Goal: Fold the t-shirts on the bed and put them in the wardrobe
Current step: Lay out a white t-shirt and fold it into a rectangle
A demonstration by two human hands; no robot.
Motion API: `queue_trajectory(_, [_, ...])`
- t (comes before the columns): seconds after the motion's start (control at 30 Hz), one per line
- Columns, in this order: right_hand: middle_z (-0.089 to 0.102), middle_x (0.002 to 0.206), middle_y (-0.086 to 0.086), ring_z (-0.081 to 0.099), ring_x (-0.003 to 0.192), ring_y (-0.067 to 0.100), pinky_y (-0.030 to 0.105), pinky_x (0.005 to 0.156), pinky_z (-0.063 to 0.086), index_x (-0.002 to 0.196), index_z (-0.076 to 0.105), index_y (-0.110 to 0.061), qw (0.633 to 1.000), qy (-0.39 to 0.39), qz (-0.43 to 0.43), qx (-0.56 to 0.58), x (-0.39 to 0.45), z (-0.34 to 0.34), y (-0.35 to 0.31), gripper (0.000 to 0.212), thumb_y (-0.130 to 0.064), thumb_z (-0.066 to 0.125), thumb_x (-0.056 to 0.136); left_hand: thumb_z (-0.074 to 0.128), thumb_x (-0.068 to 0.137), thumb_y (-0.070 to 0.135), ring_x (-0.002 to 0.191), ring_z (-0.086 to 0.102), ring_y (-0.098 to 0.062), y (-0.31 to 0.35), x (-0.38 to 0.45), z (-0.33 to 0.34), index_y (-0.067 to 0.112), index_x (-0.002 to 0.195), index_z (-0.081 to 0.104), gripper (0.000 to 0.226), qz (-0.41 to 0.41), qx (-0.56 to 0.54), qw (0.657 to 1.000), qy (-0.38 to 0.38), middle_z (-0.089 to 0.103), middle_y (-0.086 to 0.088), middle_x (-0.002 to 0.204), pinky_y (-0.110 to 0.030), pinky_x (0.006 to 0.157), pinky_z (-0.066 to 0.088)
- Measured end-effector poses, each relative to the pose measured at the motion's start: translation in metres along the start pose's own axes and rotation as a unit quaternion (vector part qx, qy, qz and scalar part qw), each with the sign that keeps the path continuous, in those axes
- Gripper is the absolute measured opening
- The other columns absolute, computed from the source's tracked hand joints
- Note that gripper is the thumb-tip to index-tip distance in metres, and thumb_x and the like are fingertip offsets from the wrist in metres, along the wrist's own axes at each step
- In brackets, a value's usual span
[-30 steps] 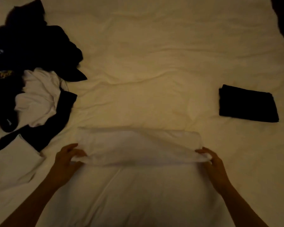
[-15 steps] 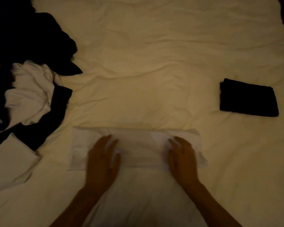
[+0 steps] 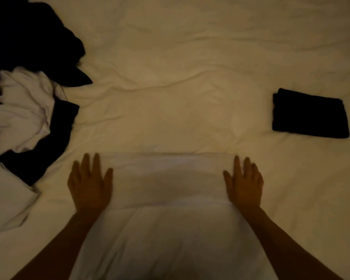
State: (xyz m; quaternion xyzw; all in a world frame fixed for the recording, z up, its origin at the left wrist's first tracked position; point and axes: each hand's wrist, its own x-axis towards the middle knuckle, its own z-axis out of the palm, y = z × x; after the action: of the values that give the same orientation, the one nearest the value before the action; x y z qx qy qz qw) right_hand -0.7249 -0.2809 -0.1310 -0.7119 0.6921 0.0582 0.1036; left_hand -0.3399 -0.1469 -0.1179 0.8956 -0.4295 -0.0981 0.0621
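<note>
Hands (image 3: 89, 182) slid apart to ends of folded white t-shirt (image 3: 166, 178), flat.

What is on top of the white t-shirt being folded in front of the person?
Both hands lie flat on the white t-shirt: the left hand at its left end, the right hand at its right end. The cloth under the palms is hidden.

1. A single head view looks steeply down on the bed (image 3: 190, 57) from the person's own standpoint.
2. It sits close, with both forearms entering from the bottom edge.
</note>
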Motion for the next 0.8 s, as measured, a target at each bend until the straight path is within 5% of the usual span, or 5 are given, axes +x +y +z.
queue_trajectory(0.1, [0.037, 0.150, 0.016, 0.040, 0.130, 0.038, 0.051, 0.102, 0.039, 0.155, 0.022, -0.018, 0.992, -0.051, 0.021, 0.116, -0.001, -0.011, 0.004, 0.071, -0.053, 0.038, 0.097, 0.038, 0.095, 0.051, 0.122, 0.045, -0.047, -0.007, 0.000, -0.007, 0.005, 0.143, 0.044, 0.067, -0.040, -0.078, 0.996, 0.014, 0.049, -0.028, 0.137, -0.056, 0.100, 0.038])
queue_trajectory(0.2, [0.038, 0.148, 0.012, 0.046, 0.126, 0.032, 0.043, 0.104, 0.038, 0.156, 0.016, -0.018, 0.958, -0.052, 0.056, 0.277, 0.006, -0.017, -0.012, 0.071, -0.041, 0.051, 0.099, 0.051, 0.099, 0.042, 0.123, 0.047, -0.042, 0.001, 0.010, -0.012, 0.007, 0.144, 0.043, 0.058, -0.115, -0.184, 0.976, -0.001, 0.048, -0.025, 0.135, -0.049, 0.106, 0.036])
queue_trajectory(0.33, [0.059, 0.127, 0.015, 0.057, 0.112, 0.030, 0.035, 0.095, 0.044, 0.135, 0.047, -0.011, 0.927, -0.047, 0.092, 0.362, 0.014, -0.023, -0.014, 0.043, -0.034, 0.053, 0.099, 0.052, 0.101, 0.031, 0.109, 0.057, -0.037, 0.001, 0.015, -0.018, 0.003, 0.121, 0.060, 0.035, -0.100, -0.222, 0.970, 0.003, 0.061, -0.021, 0.118, -0.039, 0.095, 0.040])
queue_trajectory(0.47, [0.059, 0.095, 0.006, 0.056, 0.089, 0.025, 0.037, 0.082, 0.048, 0.105, 0.052, -0.013, 0.928, 0.013, 0.097, 0.358, 0.019, -0.026, -0.014, 0.019, -0.031, 0.050, 0.101, 0.049, 0.102, 0.032, 0.090, 0.054, -0.020, 0.006, 0.024, -0.030, 0.008, 0.099, 0.062, 0.028, -0.087, -0.266, 0.960, 0.015, 0.063, -0.008, 0.094, -0.030, 0.083, 0.037])
queue_trajectory(0.8, [0.058, 0.126, 0.018, 0.055, 0.115, 0.036, 0.046, 0.100, 0.043, 0.134, 0.046, -0.010, 0.923, 0.006, 0.167, 0.348, 0.013, -0.011, -0.014, 0.048, -0.046, 0.036, 0.103, 0.037, 0.106, 0.029, 0.103, 0.056, -0.035, 0.003, 0.032, -0.016, 0.000, 0.106, 0.058, 0.036, -0.189, -0.305, 0.933, 0.036, 0.061, -0.024, 0.109, -0.034, 0.087, 0.036])
